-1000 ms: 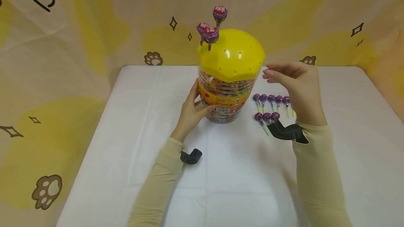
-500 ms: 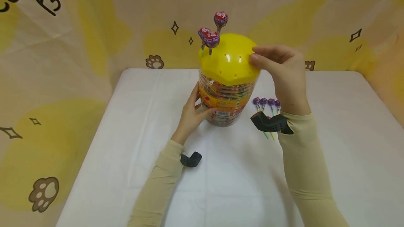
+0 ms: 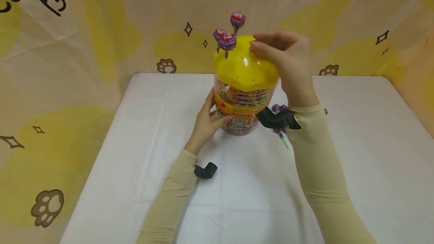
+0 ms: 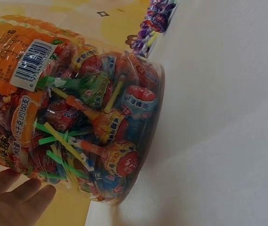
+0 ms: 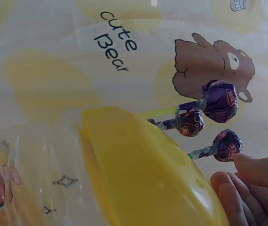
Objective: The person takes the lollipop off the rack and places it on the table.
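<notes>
A clear ribbed candy jar (image 3: 242,114) stands tilted on the table, full of wrapped lollipops, with a dimpled yellow lid (image 3: 242,72). Three lollipops (image 3: 226,41) in purple and red wrappers stick up from the lid's left side. My left hand (image 3: 203,125) grips the jar low on its left, thumb in front on the label; other fingers are partly hidden behind it. My right hand (image 3: 288,61) hovers over the lid's right side, fingers bent loosely, thumb near the index finger. Nothing shows between them. In the right wrist view the thumb appears close to one lollipop (image 5: 228,146).
Several purple lollipops (image 3: 279,108) lie on the white table (image 3: 162,112) to the jar's right, partly hidden by my right forearm and its black wrist mount (image 3: 279,118). A patterned yellow cloth (image 3: 129,18) hangs behind the table.
My right hand has moved left and upward, from beside the jar to over the lid, close to the lollipops. The left hand keeps its grip and the jar stays in place.
</notes>
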The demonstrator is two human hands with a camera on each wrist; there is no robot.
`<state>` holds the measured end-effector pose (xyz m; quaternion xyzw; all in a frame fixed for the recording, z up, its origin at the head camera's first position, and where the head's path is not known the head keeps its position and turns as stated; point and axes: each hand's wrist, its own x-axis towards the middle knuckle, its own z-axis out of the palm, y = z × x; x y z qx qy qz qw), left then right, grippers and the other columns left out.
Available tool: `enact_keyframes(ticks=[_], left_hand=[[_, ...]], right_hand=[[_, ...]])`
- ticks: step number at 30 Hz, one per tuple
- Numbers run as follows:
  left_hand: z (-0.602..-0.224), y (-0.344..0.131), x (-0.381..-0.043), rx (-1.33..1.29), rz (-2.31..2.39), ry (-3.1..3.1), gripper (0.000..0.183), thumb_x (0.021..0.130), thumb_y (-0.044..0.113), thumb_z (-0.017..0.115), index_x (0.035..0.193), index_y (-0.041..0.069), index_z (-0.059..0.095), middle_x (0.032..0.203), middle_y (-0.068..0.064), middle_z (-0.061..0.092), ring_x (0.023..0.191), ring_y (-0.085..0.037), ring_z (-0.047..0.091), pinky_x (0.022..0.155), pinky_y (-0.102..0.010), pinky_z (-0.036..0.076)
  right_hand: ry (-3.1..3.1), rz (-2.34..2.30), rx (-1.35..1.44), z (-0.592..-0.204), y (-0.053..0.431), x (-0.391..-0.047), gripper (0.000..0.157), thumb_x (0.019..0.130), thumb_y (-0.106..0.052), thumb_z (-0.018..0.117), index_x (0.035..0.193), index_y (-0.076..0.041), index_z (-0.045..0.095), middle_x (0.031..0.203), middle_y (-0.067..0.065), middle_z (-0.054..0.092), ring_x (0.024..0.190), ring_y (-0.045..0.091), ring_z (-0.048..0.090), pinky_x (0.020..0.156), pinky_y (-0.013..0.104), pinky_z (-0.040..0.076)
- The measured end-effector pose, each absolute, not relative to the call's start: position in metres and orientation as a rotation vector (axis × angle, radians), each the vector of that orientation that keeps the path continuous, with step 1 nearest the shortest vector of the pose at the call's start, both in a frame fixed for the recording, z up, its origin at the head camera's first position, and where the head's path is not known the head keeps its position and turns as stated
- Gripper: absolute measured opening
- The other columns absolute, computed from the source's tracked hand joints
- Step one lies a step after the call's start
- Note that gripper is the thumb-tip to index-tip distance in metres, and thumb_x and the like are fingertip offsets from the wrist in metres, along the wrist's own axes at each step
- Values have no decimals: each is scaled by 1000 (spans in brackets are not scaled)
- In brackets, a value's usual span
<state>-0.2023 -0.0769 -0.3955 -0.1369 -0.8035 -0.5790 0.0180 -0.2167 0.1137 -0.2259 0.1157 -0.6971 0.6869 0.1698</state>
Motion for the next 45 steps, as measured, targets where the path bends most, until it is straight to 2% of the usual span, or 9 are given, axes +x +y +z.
enact_keyframes(ticks=[9,16,23,45], left_hand=[[-395,-75,-202,-437,-1766,-2508,96,82,18,76,152,12,11,155,-8,21,135,-29,33,106,-44,36],[-397,-77,-203,-429,-1761,-2513,95,82,19,75,152,11,11,155,-7,21,135,-27,32,106,-43,36],[-397,-79,-204,-441,-1762,-2496,95,82,20,75,152,11,11,155,-7,22,135,-27,33,105,-43,37],[-395,-78,-204,-425,-1781,-2501,95,82,19,75,152,12,12,154,-6,23,135,-26,32,106,-43,37]], right_hand=[[-2144,1760,318,-216,97,-229,23,80,-14,76,100,-1,73,97,6,70,87,19,65,81,26,54],[-2231,1625,367,-213,88,-236,23,81,-9,75,100,3,71,98,11,69,87,18,64,84,25,52],[-2255,1529,416,-212,82,-237,17,83,-6,72,95,6,70,92,12,68,81,16,63,82,24,52],[-2066,1728,410,-215,85,-238,13,81,-8,74,90,1,71,87,7,68,80,20,61,81,26,53]])
